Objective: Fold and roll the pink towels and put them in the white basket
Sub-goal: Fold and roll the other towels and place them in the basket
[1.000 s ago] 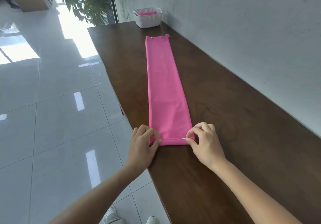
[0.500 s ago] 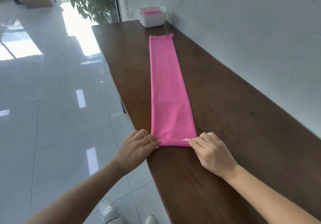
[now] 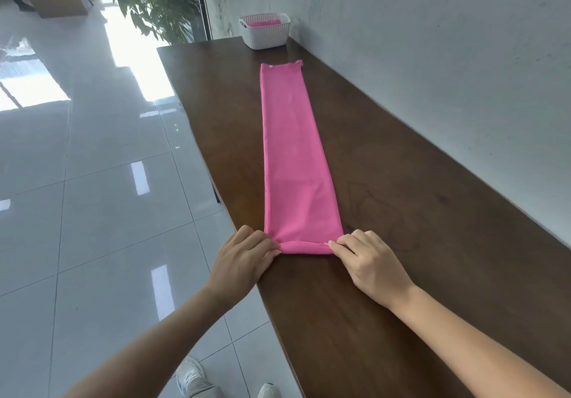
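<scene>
Our left hand (image 3: 244,258) and right hand (image 3: 367,258) pinch the rolled near end of the pink towel (image 3: 293,156) on the tabletop (image 3: 417,212), each grip clamped on it.

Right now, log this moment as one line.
stage: roll just begun | long folded pink towel: near end curled | left hand, right hand: at roll ends | white plastic basket: far end

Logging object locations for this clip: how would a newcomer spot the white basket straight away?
Follow the long dark wooden table along the grey wall to its far end. The basket stands there against the wall, beyond the far end of the long pink towel and apart from it. It is the only white, woven-looking container, with something pink inside.
</scene>
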A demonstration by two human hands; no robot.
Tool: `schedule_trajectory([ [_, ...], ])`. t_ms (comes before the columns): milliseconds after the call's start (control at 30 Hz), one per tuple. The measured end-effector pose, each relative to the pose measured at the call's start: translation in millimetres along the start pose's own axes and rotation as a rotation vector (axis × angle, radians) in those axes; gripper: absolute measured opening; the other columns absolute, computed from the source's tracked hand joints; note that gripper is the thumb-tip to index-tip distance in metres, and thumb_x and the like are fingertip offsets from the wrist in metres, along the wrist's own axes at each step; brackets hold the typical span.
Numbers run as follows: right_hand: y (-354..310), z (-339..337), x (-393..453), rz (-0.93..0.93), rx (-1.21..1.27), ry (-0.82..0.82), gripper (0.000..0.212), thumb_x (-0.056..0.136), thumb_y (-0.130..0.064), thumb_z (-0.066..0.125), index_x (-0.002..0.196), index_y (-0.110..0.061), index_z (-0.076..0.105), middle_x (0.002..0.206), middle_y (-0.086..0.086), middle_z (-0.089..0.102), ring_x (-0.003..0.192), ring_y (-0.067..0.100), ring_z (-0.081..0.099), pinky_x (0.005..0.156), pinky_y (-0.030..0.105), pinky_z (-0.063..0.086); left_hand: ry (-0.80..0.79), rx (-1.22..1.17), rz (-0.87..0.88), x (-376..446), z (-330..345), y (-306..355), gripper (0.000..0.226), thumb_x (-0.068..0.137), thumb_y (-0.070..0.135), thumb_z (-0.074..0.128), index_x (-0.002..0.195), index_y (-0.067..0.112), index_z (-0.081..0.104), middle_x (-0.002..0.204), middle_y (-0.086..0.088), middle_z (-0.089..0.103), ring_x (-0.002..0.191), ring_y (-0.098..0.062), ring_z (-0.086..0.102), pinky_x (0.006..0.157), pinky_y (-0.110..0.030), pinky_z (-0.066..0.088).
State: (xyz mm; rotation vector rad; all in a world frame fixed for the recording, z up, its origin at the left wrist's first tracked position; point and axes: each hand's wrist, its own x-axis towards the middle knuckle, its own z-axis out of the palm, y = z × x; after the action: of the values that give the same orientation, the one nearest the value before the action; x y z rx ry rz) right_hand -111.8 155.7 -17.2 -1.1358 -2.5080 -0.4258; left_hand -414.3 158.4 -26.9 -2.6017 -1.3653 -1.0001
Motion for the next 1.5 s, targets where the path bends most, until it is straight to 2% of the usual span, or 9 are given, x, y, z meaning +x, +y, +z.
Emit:
schedule_trajectory([
  [333,-18,0,20,0.465,0.347,-0.036,0.004,0.101,-0.019,0.058,0.104,-0.020,0.060,0.093,-0.009,0.057,0.083,0.009,0.053,0.080,0.028,0.047,-0.055,-0.165,-0.457,5,4,16,0.018,0.101,0.041,0.056,0.093,0.030,0.067,0.093,0.019,0.059,0.089,-0.010,0.048,0.075,-0.027,0.046],
  [533,-18,5,20,0.609,0.396,-0.036,0.006,0.098,-0.019,0.066,0.092,-0.016,0.066,0.096,-0.009,0.052,0.090,0.013,0.055,0.078,0.027,0.046,-0.079,-0.243,-0.595,12,7,18,0.017,0.098,0.043,0.059,0.087,0.031,0.063,0.087,0.018,0.058,0.089,-0.010,0.050,0.078,-0.034,0.049],
  [767,-16,-7,43,0.896,0.555,-0.139,0.013,0.099,-0.029,0.063,0.090,-0.023,0.056,0.088,-0.011,0.058,0.079,0.007,0.056,0.061,0.020,0.040,-0.034,-0.308,-0.799,23,7,21,0.022,0.093,0.045,0.066,0.078,0.031,0.059,0.074,0.015,0.062,0.088,-0.005,0.051,0.071,-0.036,0.051],
  [867,-13,-6,53,0.964,0.505,-0.244,0.018,0.100,-0.033,0.060,0.087,-0.022,0.057,0.091,-0.006,0.061,0.082,0.016,0.058,0.065,0.031,0.048,-0.008,-0.280,-0.846,25,10,26,0.022,0.093,0.044,0.067,0.077,0.031,0.058,0.075,0.015,0.061,0.089,-0.009,0.051,0.073,-0.035,0.050],
  [967,-16,-3,57,0.988,0.455,-0.173,0.020,0.098,-0.033,0.065,0.084,-0.019,0.058,0.090,-0.006,0.059,0.089,0.016,0.055,0.069,0.033,0.046,0.035,-0.216,-0.821,27,11,26,0.018,0.092,0.037,0.070,0.083,0.034,0.054,0.086,0.016,0.054,0.089,-0.012,0.049,0.083,-0.033,0.043],
  [1133,-23,5,36,0.553,0.155,0.104,0.019,0.096,-0.023,0.066,0.081,-0.013,0.063,0.079,-0.001,0.061,0.074,0.018,0.055,0.066,0.035,0.052,-0.018,-0.065,-0.497,21,9,18,0.011,0.097,0.031,0.063,0.089,0.026,0.058,0.089,0.015,0.061,0.087,-0.016,0.048,0.083,-0.037,0.046],
  [1267,-20,5,20,0.370,0.112,0.141,0.025,0.100,-0.027,0.057,0.091,-0.009,0.073,0.086,0.001,0.067,0.080,0.019,0.061,0.072,0.033,0.055,-0.001,-0.041,-0.404,12,11,11,0.022,0.102,0.036,0.050,0.094,0.025,0.066,0.092,0.014,0.062,0.086,-0.016,0.049,0.081,-0.037,0.047],
  [1367,-20,2,16,0.373,0.151,0.096,0.020,0.086,-0.022,0.080,0.100,-0.008,0.075,0.093,0.000,0.068,0.086,0.018,0.064,0.077,0.032,0.056,-0.004,-0.058,-0.367,7,9,8,0.021,0.099,0.043,0.058,0.097,0.026,0.069,0.097,0.015,0.064,0.090,-0.013,0.051,0.085,-0.029,0.044],
  [1500,-19,6,24,0.547,0.314,0.046,0.021,0.086,-0.017,0.080,0.105,-0.012,0.072,0.100,-0.005,0.065,0.094,0.013,0.058,0.083,0.029,0.053,-0.049,-0.067,-0.369,8,8,4,0.019,0.095,0.045,0.066,0.102,0.027,0.068,0.100,0.015,0.062,0.092,-0.012,0.049,0.085,-0.027,0.042],
])
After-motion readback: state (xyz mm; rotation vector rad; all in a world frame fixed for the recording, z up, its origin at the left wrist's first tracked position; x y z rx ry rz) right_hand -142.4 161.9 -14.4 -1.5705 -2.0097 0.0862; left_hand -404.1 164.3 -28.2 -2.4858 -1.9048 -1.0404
